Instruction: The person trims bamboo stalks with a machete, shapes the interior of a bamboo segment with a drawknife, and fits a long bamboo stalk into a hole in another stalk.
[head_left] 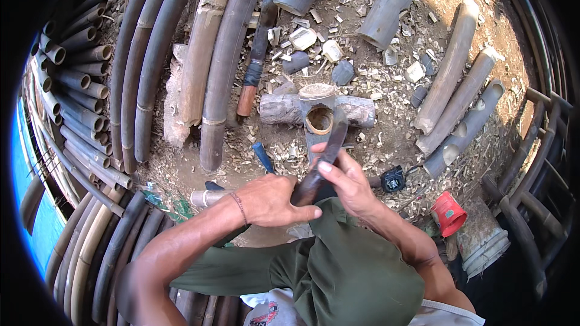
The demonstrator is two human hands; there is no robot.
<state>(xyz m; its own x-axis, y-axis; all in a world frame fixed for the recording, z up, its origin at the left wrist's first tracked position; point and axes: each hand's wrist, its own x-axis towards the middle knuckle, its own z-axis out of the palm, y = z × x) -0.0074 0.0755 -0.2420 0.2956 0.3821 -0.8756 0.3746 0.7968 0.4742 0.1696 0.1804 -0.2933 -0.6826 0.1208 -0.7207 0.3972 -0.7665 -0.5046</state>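
Note:
Both my hands are on a knife with a dark, broad blade (336, 136) and a dark brown handle (307, 188), its tip pointing away from me. My left hand (266, 199) is closed round the handle, thumb stretched to the right. On the right, my right hand (350, 184) pinches the lower blade, thumb on top. Just beyond the knife stands a bamboo piece (315, 92) with a round hole cut in its side; the blade partly hides it. It rests against a short log (362, 112) lying crosswise on the ground.
Wood chips and bamboo offcuts (303, 38) litter the ground. Long bamboo poles (226, 66) lie at left; shorter lengths (450, 72) lie at right. Nearby are a long tool with an orange-brown end (246, 99), a blue-handled tool (263, 157), a tape measure (393, 178) and a red container (449, 214).

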